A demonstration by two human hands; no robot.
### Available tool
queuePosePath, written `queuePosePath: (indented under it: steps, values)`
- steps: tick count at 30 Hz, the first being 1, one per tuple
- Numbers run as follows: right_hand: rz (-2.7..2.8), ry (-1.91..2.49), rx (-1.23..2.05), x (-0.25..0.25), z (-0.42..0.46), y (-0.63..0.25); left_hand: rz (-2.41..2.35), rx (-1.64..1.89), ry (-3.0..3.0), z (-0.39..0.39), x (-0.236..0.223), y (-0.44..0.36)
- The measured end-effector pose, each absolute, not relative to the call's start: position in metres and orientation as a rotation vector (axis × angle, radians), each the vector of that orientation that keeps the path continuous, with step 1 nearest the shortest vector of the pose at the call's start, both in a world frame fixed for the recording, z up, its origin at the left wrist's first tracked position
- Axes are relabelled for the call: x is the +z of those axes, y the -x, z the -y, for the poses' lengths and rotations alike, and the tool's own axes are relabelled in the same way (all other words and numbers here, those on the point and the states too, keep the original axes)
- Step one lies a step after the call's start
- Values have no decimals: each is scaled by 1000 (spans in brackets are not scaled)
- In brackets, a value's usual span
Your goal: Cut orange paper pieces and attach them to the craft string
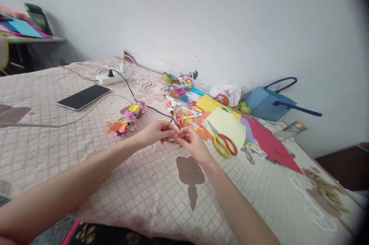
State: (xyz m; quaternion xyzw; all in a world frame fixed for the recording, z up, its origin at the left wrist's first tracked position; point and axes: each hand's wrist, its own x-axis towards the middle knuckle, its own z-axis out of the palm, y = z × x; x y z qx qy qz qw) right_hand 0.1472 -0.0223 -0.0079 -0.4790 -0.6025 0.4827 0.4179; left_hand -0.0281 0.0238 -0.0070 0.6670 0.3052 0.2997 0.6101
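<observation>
My left hand (160,131) and my right hand (192,142) meet over the middle of the bed-like quilted surface, fingertips pinched together. A small orange piece (177,135) shows between the fingertips; its exact kind is too small to tell. A thin white strand (155,147) hangs below my left fingers. To the left of my hands lies a purple roll covered with colourful paper flowers (131,118), with an orange fringed end. Right of my right hand, scissors (223,143) with yellow and red handles rest partly on a pale yellow sheet (227,124).
A white glue gun (172,104) and many small paper bits lie beyond my hands. A tablet or large phone (83,97), a power strip (111,78) and cables are at left. Red sheets (268,141), white string (313,206) and a blue bag (268,102) lie at right.
</observation>
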Motion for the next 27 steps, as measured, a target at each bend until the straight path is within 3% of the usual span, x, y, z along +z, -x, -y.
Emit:
queuePosePath:
  steps: [10, 16, 19, 23, 27]
  values:
    - [1510, 1192, 1112, -16, 26, -156, -764, 782, -1176, -29, 10, 40]
    - [1233, 1089, 1416, -16, 31, -156, -529, 876, -886, -32, 10, 38]
    - [1027, 1033, 1546, -14, 33, -156, -716, 985, -1104, -33, 1, 34]
    - [923, 1025, 1516, -14, 35, -155, -1090, 1311, -1827, -24, -9, 28]
    - [1085, 1046, 1340, -15, 36, -152, -974, 865, -1966, -10, -9, 19]
